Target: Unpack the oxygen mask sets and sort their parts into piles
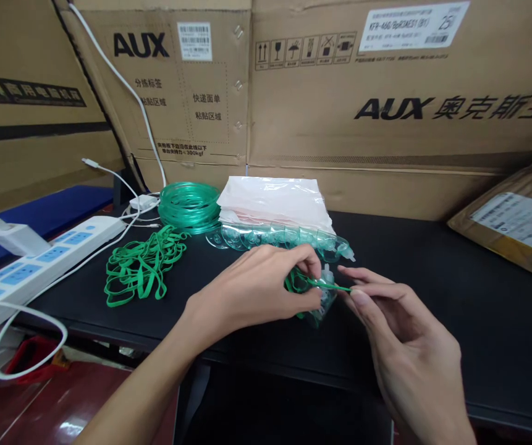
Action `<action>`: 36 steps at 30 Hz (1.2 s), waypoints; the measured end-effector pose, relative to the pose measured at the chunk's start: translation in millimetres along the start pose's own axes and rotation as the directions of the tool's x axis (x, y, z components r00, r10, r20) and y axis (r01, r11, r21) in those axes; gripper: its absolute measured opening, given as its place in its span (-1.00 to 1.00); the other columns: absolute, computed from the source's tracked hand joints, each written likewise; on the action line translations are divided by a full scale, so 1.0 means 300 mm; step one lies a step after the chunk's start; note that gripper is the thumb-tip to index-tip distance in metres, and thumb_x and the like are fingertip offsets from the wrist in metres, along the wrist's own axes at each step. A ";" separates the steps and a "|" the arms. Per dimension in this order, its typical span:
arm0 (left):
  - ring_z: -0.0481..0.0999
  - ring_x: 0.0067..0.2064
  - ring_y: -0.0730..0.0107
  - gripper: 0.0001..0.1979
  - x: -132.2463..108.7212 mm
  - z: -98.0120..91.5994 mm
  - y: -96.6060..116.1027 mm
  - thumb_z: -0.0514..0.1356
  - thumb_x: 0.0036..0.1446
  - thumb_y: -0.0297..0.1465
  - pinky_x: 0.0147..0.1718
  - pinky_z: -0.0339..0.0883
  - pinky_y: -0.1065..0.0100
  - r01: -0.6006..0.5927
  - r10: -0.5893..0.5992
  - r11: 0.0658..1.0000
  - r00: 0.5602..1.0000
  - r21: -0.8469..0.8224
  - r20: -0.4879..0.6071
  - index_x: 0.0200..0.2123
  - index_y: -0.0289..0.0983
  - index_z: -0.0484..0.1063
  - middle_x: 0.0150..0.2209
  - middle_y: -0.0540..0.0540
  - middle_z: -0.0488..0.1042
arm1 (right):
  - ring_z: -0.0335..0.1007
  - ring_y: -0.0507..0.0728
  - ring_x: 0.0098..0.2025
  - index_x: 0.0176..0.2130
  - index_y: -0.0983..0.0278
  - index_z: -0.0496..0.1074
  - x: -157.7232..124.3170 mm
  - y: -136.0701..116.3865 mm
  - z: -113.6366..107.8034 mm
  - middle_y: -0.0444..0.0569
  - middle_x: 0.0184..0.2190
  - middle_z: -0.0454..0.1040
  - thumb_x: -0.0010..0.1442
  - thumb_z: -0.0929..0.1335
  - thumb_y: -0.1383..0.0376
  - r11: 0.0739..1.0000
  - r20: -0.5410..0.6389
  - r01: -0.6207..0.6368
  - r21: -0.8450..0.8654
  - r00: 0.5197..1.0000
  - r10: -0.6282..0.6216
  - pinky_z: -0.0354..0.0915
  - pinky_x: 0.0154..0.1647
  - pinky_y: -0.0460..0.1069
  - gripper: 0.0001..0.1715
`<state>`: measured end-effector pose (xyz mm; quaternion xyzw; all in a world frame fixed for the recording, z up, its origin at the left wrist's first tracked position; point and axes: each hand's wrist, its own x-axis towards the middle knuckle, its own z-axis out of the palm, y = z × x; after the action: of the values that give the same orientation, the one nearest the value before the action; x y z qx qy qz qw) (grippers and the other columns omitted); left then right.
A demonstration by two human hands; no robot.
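A green elastic strap (338, 287) is stretched between my two hands over the black table. My left hand (266, 281) is closed around the bunched part of the strap, beside a clear green plastic face mask (319, 314). The mask has a whitish nozzle and is partly covered by my fingers, so I cannot tell whether they grip it too. Thumb and forefinger of my right hand (400, 327) pinch the strap's right end. Behind my hands lies a row of nested clear green masks (275, 235). A tangled heap of green elastic straps (143, 266) is to the left.
Coiled green tubing (189, 207) and a stack of white plastic bags (275, 198) stand at the back. A white power strip (57, 259) with cables runs along the left. Large cardboard boxes (303, 136) wall off the rear, and a brown parcel (516, 210) sits at right.
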<state>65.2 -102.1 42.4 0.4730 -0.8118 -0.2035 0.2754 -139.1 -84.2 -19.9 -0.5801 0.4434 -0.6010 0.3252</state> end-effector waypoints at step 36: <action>0.62 -0.18 0.44 -0.87 0.017 0.043 0.036 0.21 0.33 -0.25 -0.18 0.37 0.47 -0.049 0.035 0.935 0.998 -0.352 -0.047 -0.18 -0.18 0.45 -0.24 0.06 0.65 | 0.55 0.18 0.08 0.08 0.05 0.49 0.015 0.015 -0.004 -0.06 0.03 0.59 0.18 0.54 0.14 0.968 0.101 -0.203 0.150 0.977 0.189 0.51 -0.01 -0.10 -0.52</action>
<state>47.8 -100.4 40.2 0.4023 -0.7664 -0.3305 0.3763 -141.3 -89.8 -22.2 -0.5309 0.4345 -0.5739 0.4473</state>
